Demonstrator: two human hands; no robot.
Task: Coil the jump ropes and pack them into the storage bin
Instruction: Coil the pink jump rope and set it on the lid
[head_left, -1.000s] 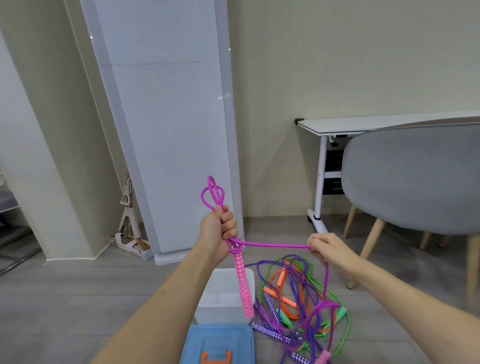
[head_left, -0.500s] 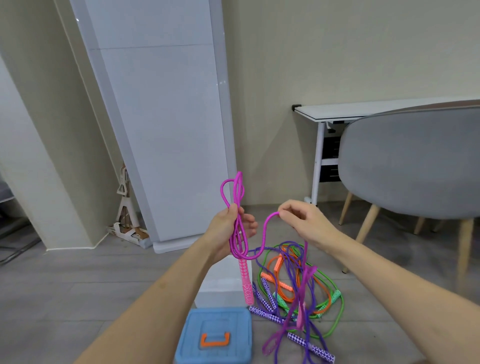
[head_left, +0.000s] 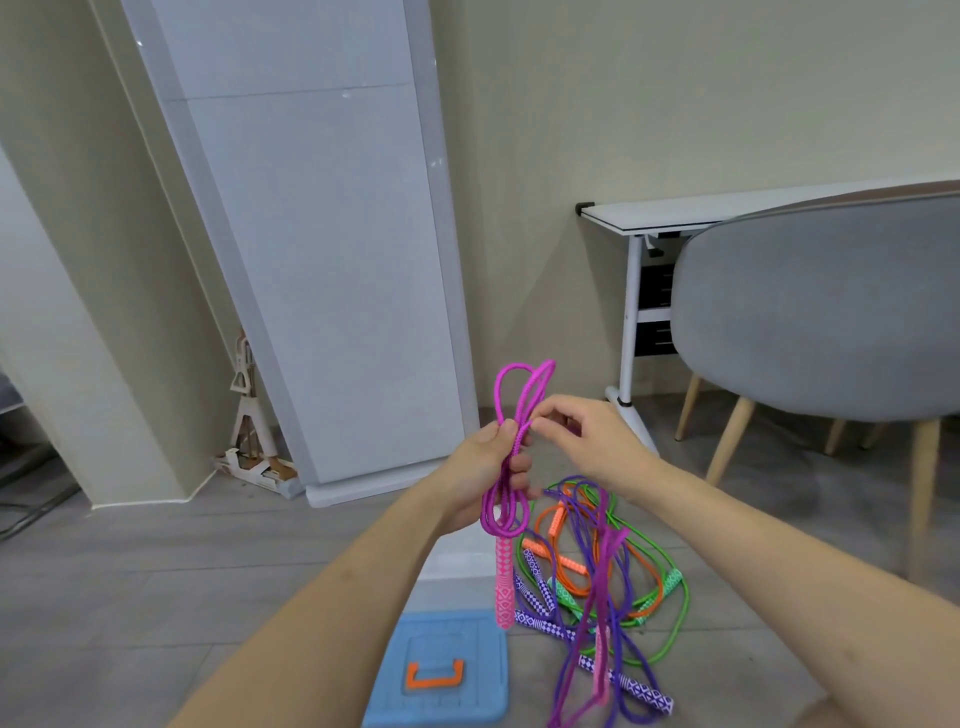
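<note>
My left hand (head_left: 485, 470) grips a bundle of loops of the magenta jump rope (head_left: 511, 410); loops stick up above the fist and its pink handle (head_left: 503, 587) hangs below. My right hand (head_left: 587, 441) pinches a strand of the same rope right next to the left fist, and the free end trails down to the floor. A white storage bin (head_left: 457, 556) stands on the floor under my left forearm, mostly hidden. Its blue lid (head_left: 441, 670) with an orange handle lies in front of it.
A tangled pile of purple, orange and green jump ropes (head_left: 597, 561) lies on the floor right of the bin. A grey chair (head_left: 815, 322) and a white desk (head_left: 675, 213) stand at the right. A tall white panel (head_left: 322, 260) leans on the wall.
My right hand has brought its strand leftward from an arm's spread to meet the left fist, adding another loop. The bundle in my left hand has grown and the view has tilted a little.
</note>
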